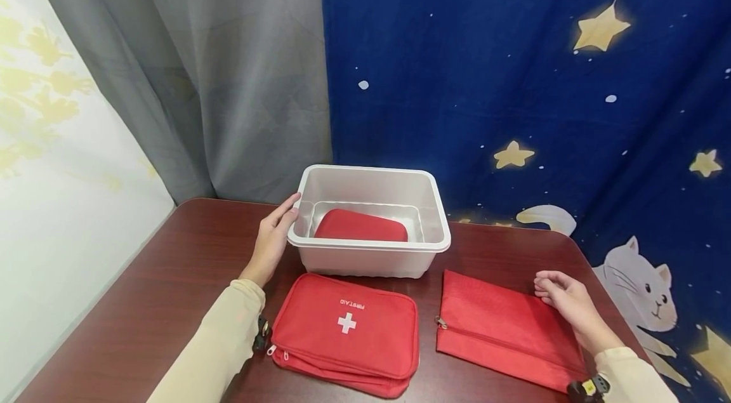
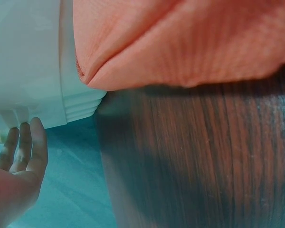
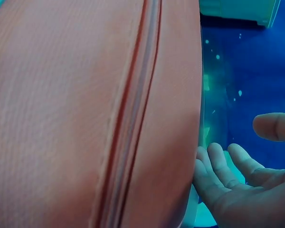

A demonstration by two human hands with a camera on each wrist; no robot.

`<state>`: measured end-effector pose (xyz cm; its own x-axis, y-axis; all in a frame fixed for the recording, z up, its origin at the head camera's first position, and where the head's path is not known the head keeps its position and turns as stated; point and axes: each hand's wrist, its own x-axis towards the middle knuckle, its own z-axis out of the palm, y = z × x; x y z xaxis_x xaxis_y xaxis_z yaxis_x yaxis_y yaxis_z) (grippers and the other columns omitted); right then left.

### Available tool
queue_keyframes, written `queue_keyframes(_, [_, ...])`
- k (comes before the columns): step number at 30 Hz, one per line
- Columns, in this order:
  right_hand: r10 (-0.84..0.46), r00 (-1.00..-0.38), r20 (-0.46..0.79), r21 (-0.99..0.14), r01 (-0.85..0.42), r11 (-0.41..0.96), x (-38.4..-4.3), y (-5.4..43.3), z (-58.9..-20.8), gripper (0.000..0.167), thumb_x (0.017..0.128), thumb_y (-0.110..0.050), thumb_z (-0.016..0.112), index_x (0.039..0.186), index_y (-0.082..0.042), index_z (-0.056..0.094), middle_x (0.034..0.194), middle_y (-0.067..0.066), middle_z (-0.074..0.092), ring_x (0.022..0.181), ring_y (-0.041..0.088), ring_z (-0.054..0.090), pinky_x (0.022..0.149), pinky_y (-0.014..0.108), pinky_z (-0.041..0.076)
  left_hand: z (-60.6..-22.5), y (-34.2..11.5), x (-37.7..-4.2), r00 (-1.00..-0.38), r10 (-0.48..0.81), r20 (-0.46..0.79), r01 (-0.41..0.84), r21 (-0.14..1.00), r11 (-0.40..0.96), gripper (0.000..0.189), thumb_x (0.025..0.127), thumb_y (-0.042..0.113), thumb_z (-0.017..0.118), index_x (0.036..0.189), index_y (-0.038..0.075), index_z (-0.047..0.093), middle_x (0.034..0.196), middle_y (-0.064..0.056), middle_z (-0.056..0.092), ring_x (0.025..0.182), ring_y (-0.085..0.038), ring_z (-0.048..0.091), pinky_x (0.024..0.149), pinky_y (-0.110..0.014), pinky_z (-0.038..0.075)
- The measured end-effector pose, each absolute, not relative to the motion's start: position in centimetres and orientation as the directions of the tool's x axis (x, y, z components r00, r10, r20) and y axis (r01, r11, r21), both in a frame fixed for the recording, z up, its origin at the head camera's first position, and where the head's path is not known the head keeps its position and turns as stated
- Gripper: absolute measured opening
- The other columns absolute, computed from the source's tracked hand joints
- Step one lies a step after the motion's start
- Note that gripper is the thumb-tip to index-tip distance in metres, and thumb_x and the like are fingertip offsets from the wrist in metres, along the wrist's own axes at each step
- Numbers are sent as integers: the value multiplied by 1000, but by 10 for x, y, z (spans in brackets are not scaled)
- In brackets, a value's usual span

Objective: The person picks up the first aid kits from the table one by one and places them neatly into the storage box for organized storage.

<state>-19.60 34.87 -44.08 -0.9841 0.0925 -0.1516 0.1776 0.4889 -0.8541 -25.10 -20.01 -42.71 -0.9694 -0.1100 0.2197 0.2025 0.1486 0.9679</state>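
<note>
A white plastic tub stands at the back of the table with a red case lying in it. My left hand rests on the tub's left side; in the left wrist view its straight fingers lie against the outer wall. In front of the tub lies a red first aid bag with a white cross and zip pulls. My right hand, fingers loosely bent and holding nothing, is over the right edge of a flat red zip pouch. The right wrist view shows its fingertips right at the pouch's edge.
Everything stands on a dark reddish wooden table with rounded back corners. Behind it hang a grey curtain and a blue curtain with stars and a cat. A white panel borders the left side.
</note>
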Motion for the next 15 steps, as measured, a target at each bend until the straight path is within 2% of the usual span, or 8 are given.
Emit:
queue_keyframes(6, [101, -982, -157, -866, 186, 465, -193, 355, -443, 46, 106, -20, 45, 132, 17, 41, 105, 9, 67, 84, 1, 64, 77, 16, 54, -426, -200, -251, -970, -113, 215, 197, 969, 149, 44, 105, 28, 48, 149, 20, 49, 152, -3, 45, 139, -17, 40, 117, -41, 28])
queue_keyframes(15, [122, -984, -133, -841, 177, 512, -190, 361, -446, 45, 106, -19, 44, 132, 18, 42, 109, 16, 68, 82, -1, 63, 75, 16, 53, -426, -199, -250, -970, -115, 215, 197, 969, 147, 44, 105, 28, 48, 148, 19, 50, 152, -3, 46, 139, -17, 40, 117, -40, 28])
